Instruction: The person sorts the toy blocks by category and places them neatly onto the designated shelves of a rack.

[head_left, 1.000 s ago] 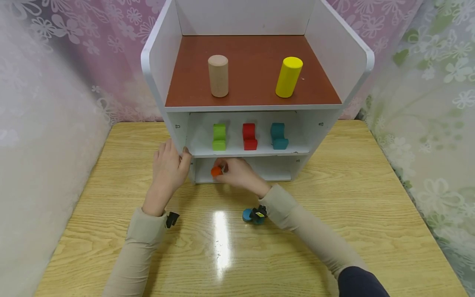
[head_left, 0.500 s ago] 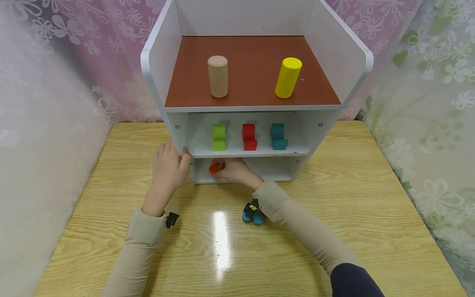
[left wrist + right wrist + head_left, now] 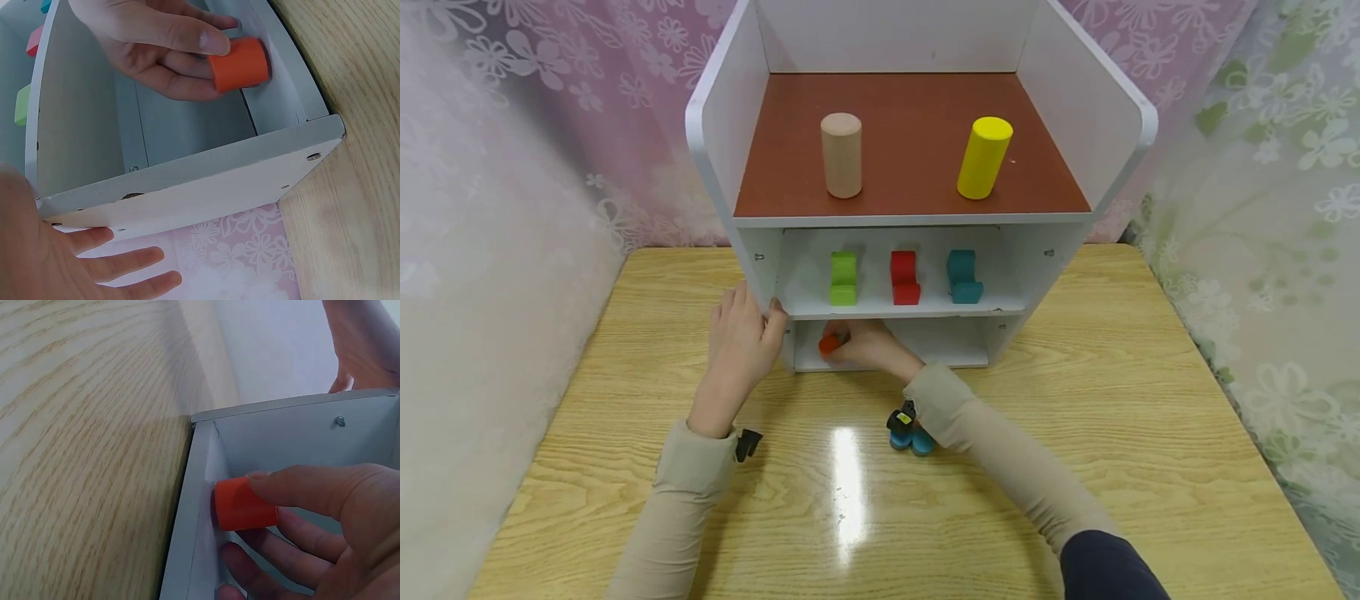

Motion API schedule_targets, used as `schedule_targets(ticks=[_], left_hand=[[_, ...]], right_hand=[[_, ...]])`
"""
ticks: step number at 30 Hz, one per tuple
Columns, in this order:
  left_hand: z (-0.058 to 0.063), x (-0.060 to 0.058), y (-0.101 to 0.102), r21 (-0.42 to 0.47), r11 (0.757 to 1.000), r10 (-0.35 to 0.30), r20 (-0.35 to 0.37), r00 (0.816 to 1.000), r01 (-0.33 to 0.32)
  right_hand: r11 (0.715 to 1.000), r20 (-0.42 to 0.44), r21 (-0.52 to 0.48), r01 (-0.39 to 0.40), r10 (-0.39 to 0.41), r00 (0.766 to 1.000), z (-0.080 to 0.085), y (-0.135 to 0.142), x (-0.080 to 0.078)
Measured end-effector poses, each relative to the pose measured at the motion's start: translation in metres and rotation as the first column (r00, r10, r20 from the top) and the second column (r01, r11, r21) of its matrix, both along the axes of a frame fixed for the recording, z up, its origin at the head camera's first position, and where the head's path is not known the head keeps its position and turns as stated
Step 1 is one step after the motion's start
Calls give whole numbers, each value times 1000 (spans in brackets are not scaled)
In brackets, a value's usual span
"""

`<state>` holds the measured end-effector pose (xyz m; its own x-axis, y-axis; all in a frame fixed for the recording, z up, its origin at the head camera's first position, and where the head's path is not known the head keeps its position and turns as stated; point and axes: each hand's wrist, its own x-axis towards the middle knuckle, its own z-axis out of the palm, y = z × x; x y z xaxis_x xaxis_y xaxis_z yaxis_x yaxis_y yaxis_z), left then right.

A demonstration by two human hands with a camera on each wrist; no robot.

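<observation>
My right hand (image 3: 872, 346) pinches an orange cylinder block (image 3: 829, 344) between thumb and fingers inside the bottom compartment of a white toy shelf (image 3: 925, 219). In the right wrist view the orange block (image 3: 245, 505) stands with its base right at the compartment floor, near the left side wall. The left wrist view shows the fingers behind it and the thumb on its upper edge. My left hand (image 3: 741, 346) rests against the shelf's left side, thumb at the front edge. Its other fingers (image 3: 128, 265) are stretched out straight along the outside of the panel.
On the brown top board stand a plain wooden cylinder (image 3: 842, 158) and a yellow cylinder (image 3: 984, 158). Green (image 3: 843, 279), red (image 3: 905, 279) and teal (image 3: 964, 277) curved blocks line the middle shelf. Blue round pieces (image 3: 922, 442) lie on the wooden table (image 3: 775, 517) below my right wrist.
My right hand has moved slightly left and deeper into the bottom compartment with the orange cylinder block. The left hand has stayed in place.
</observation>
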<state>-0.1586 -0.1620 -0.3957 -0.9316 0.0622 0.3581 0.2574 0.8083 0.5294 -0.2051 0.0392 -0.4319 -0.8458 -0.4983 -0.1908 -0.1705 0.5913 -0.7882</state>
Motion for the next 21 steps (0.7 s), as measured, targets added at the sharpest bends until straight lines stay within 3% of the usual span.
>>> schedule_targets(ticks=[21], left_hand=[[1,1,1,7,1000,1,-6,1000,-1]], right_hand=[[999,31,43,21,-22,999,-1,-2,0]])
